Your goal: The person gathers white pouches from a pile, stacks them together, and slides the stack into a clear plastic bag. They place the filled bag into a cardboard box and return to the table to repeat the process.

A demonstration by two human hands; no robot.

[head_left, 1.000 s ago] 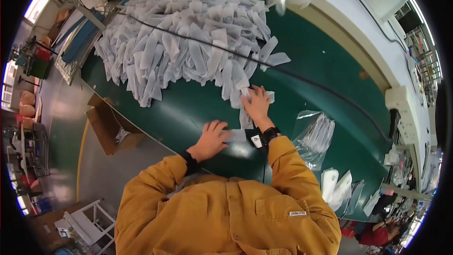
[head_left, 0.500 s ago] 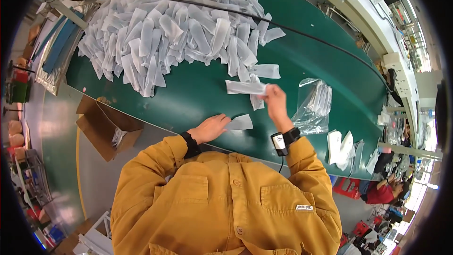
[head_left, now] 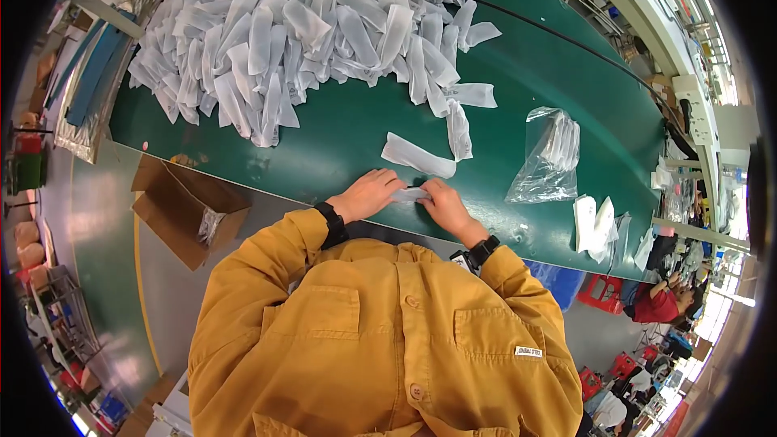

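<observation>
Close to the near table edge, my left hand and my right hand grip the two ends of a small frosted plastic sleeve. Fingers are closed on it at both sides, partly hiding the ends. Just beyond my hands another frosted sleeve lies flat and slanted on the green table. More sleeves trail from there toward a large heap of frosted sleeves at the far left.
To the right lies a clear plastic bag with sleeves inside, and white pieces sit near the table's right end. A black cable crosses above the table. An open cardboard box stands below the left edge.
My right hand has let go of a sleeve, leaving it on the table, and come down and left to the sleeve at my left hand. The head view has shifted slightly.
</observation>
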